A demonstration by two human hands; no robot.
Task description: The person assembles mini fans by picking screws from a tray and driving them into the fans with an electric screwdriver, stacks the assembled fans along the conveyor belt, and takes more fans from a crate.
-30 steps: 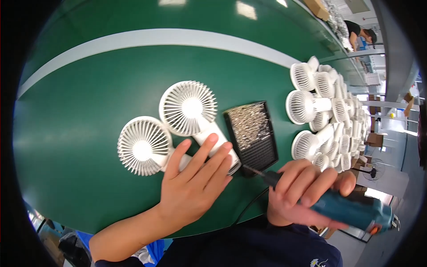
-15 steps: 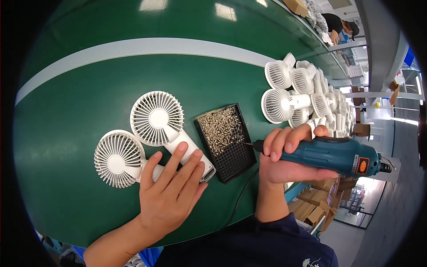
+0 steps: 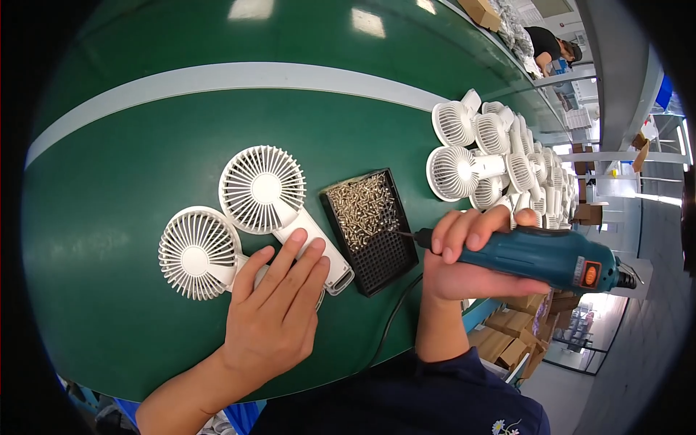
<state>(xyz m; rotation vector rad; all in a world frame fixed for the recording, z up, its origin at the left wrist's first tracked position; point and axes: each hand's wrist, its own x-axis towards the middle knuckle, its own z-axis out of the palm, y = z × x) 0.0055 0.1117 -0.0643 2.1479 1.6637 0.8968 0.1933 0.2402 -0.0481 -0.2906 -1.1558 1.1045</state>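
Note:
Two white handheld fans lie side by side on the green table, the upper fan (image 3: 265,188) and the lower fan (image 3: 194,261). Flat across both handles rests my left hand (image 3: 275,312), its fingers stretched out and covering part of them. My right hand (image 3: 464,254) is wrapped round a teal electric screwdriver (image 3: 536,255), held level and pointing left. The thin bit of the screwdriver reaches over the right side of a black tray (image 3: 388,279). Small metal screws (image 3: 362,210) fill the tray's far part; the near part shows a bare grid of holes.
Many more white fans (image 3: 453,174) are piled at the right of the green table (image 3: 109,159). A black cable (image 3: 395,319) runs from near the tray toward me. Cardboard boxes (image 3: 500,341) stand beyond the table on the right. Another person (image 3: 547,47) works at the far right.
Both fans have shifted slightly to the right and away from me under my left hand. The screwdriver stays nearly where it was, its bit still over the tray.

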